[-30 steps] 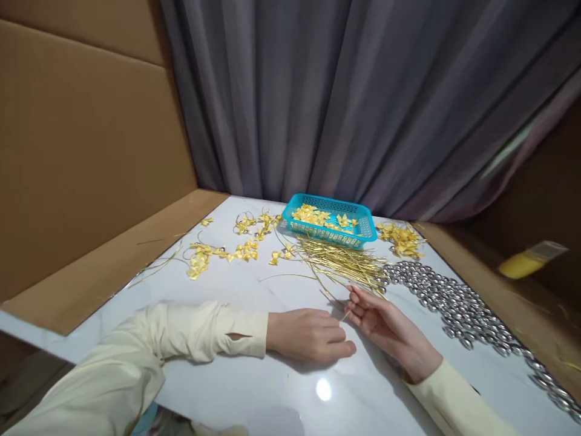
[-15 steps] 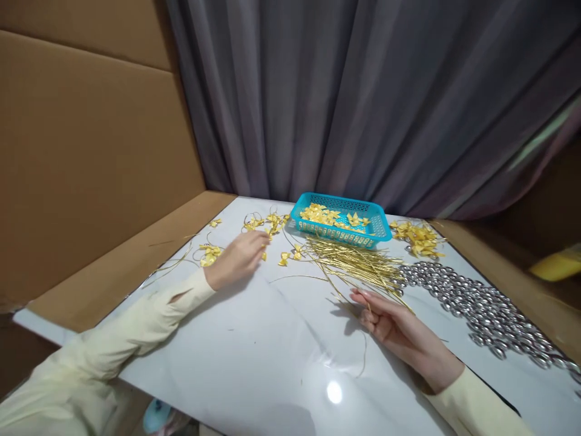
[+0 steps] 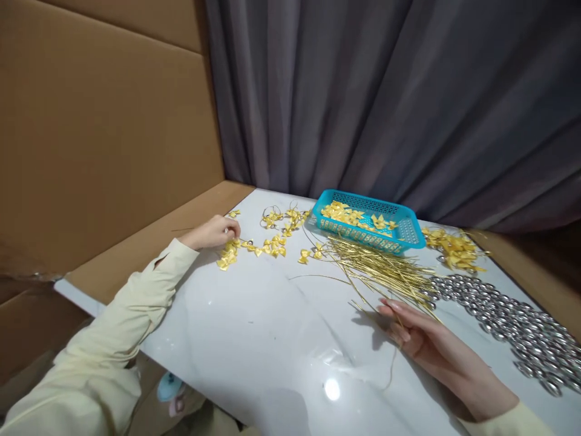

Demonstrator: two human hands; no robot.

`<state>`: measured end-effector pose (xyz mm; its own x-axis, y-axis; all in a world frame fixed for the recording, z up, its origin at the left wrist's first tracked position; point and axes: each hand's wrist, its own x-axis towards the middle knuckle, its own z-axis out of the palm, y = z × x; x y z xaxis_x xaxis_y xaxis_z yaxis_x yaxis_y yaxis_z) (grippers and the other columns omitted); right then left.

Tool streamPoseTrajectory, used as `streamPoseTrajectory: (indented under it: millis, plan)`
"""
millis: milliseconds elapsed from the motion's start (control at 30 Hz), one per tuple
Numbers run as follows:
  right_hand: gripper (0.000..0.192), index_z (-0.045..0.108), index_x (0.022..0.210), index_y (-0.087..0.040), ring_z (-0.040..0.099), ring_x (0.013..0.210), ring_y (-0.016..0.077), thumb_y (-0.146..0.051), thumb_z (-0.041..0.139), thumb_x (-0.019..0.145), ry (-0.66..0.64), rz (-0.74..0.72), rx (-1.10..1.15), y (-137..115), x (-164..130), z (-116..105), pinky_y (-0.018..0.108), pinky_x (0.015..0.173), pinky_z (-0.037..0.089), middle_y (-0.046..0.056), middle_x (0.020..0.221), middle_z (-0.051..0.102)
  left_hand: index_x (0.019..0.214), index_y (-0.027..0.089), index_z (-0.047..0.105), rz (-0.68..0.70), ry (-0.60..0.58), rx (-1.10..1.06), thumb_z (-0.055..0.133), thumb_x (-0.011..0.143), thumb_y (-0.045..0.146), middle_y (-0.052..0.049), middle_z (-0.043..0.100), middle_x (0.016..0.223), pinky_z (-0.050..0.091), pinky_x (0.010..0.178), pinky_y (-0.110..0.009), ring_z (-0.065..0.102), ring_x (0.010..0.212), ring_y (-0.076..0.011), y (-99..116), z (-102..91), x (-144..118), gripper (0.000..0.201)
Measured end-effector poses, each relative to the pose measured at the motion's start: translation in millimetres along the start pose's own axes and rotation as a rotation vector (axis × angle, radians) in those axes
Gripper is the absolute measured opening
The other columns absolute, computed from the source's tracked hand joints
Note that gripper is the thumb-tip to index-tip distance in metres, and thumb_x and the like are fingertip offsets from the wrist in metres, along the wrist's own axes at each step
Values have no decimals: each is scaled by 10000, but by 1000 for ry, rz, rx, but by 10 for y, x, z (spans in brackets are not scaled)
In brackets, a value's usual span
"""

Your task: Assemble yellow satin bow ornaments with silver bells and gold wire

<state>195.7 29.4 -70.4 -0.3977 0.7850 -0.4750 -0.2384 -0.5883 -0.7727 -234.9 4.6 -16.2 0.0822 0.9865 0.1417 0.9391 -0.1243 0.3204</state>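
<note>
My left hand [image 3: 218, 232] is at the far left of the table, its fingers curled closed beside a small pile of yellow ribbon bows [image 3: 227, 255]. What it pinches, if anything, is hidden. A row of yellow bows [image 3: 271, 246] lies just right of it. On the right, my right hand [image 3: 420, 339] is closed around a thin gold wire [image 3: 391, 369], whose curved end hangs below the fingers. Just beyond that hand spreads a bundle of gold wires [image 3: 376, 266].
A turquoise plastic basket [image 3: 363, 237] with yellow bows stands at the back. Another heap of yellow bows [image 3: 456, 249] is right of it. Many shiny silver oval beads [image 3: 503, 321] cover the right side. Cardboard [image 3: 109, 133] walls the left; a grey curtain [image 3: 308, 97] hangs behind.
My left hand has moved left, away from the row of bows, to the small pile. My right hand keeps its hold on the wire. The view has turned slightly left.
</note>
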Motion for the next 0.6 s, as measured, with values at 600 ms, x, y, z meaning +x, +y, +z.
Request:
streamPoseTrajectory:
  millis: [600]
  plan:
    - [187,721,734,-155,443,488,95,-280,778,607,-73,-70,-282,-9,-105,138,229,461,388,65,697,678,939,154,573,103,-36,-142,482,820,386,-90,558,962,403,816,-306,528,891,-212,292,526,26,277]
